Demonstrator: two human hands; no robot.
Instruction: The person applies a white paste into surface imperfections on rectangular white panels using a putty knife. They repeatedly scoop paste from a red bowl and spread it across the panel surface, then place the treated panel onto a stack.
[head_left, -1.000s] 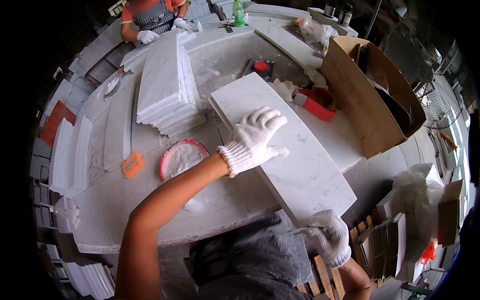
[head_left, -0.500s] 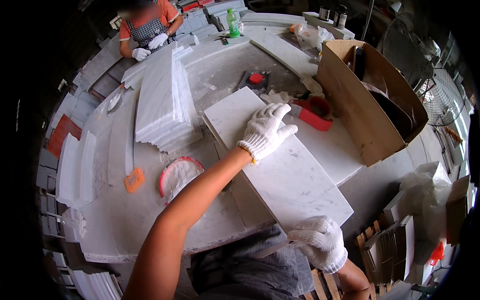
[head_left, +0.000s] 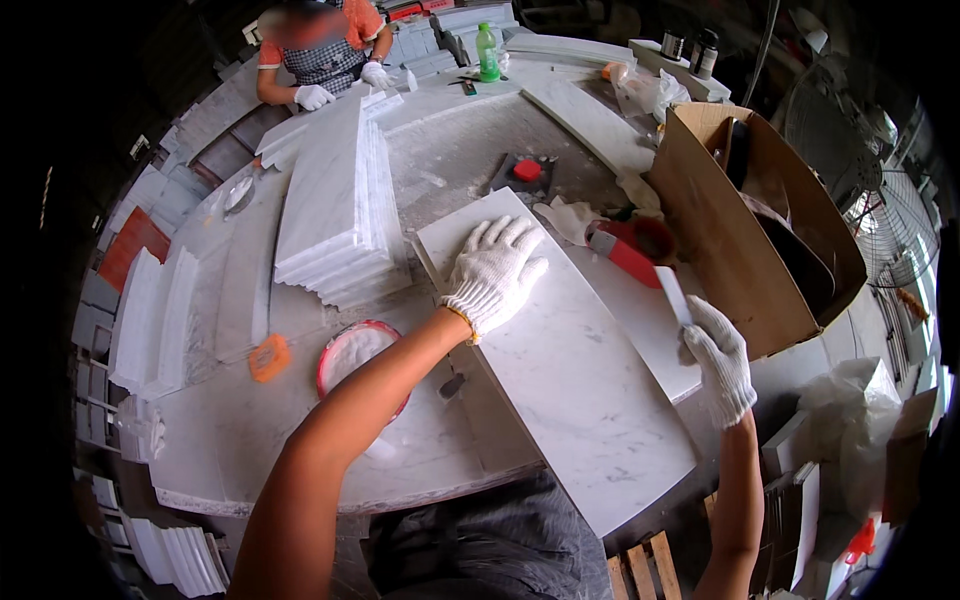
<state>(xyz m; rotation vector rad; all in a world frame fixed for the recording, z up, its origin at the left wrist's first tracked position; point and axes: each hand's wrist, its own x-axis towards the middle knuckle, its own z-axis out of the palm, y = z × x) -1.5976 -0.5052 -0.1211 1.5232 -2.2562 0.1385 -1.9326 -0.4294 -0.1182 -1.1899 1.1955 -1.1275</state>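
In the head view I see a pale marble slab (head_left: 590,390) lying aslant on the tabletop (head_left: 230,440), its near end jutting out past the near edge. The person's white-gloved left hand (head_left: 497,270) lies flat and open on top of it, toward the far end, gripping nothing. The white-gloved right hand (head_left: 722,365) is up off the slab's right side, fingers closed round a thin pale strip (head_left: 673,295) that points away from the person. To the slab's left sits a red-rimmed tub of white paste (head_left: 352,348), partly behind the left forearm (head_left: 345,430); beyond it rises a stack of slabs (head_left: 325,215). A cardboard box (head_left: 745,255) stands toward the tabletop's right edge, and an aproned co-worker (head_left: 325,68) is at the far-left corner
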